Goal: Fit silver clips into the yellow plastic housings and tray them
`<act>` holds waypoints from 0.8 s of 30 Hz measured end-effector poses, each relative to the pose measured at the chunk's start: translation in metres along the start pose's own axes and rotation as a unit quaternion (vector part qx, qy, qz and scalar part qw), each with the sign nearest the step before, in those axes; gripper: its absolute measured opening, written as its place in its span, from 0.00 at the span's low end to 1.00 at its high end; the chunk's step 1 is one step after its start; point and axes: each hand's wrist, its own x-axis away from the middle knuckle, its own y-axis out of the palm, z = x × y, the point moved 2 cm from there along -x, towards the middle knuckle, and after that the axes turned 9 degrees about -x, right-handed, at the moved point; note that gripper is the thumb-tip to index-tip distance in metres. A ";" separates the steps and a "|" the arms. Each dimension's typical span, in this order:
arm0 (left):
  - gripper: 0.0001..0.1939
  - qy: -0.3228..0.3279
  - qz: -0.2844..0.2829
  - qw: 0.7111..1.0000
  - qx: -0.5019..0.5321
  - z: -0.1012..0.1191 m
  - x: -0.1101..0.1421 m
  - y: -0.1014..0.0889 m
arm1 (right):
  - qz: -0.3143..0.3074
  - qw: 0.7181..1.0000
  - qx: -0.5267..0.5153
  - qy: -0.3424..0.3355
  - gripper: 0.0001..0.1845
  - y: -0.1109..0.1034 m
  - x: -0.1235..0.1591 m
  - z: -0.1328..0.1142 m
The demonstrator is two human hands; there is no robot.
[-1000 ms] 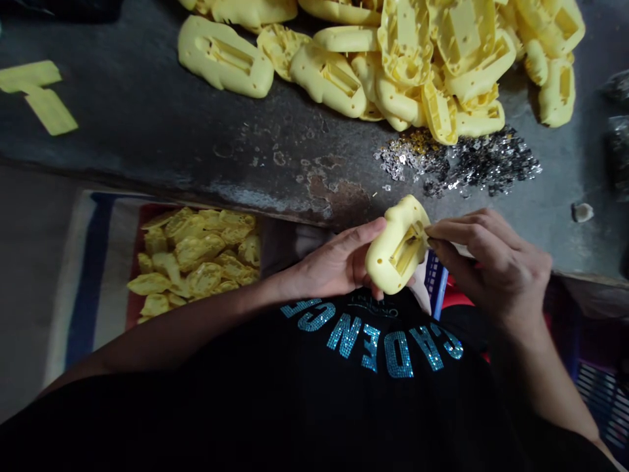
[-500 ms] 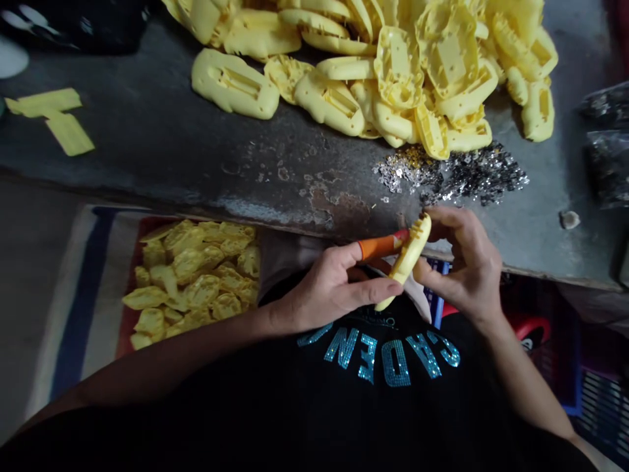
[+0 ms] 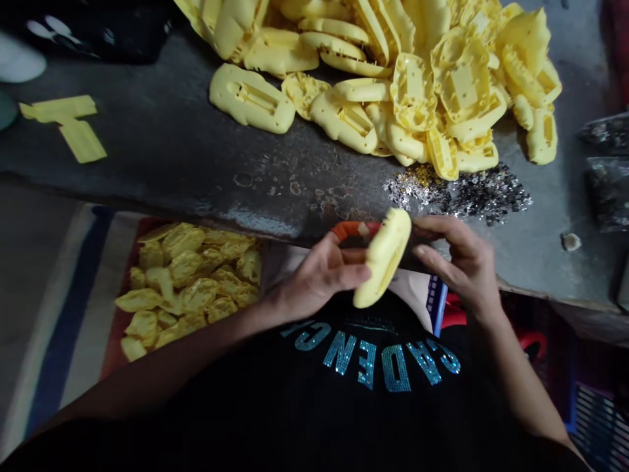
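Observation:
My left hand (image 3: 322, 269) is closed around the edge of a yellow plastic shell (image 3: 386, 262), an elongated housing half with a long slot in its face. The shell is held tilted, its slotted outer face turned partly to my right. An orange cover (image 3: 351, 228) sits on a finger of this hand. My right hand (image 3: 459, 259) hovers just right of the shell, thumb and forefinger apart, with nothing visible between them. Beyond it on the bench lies a pile of small shiny metal pieces (image 3: 484, 196), with some gold-coloured ones (image 3: 421, 176) at its left.
A heap of similar yellow shells (image 3: 344, 128) covers the back of the dark bench (image 3: 162, 164). More yellow parts (image 3: 196, 288) fill a container at lower left. Yellow strips (image 3: 81, 137) lie at left, clear bags of metal pieces (image 3: 609, 190) at right.
My left hand has turned the shell edge-on, then partly back to its slotted face, and shifted it left. My right hand has come away from the shell, its fingers parting.

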 end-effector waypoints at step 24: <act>0.44 -0.084 0.004 0.995 0.054 -0.008 0.003 0.002 | 0.004 0.979 0.204 -0.018 0.07 0.010 0.055 0.010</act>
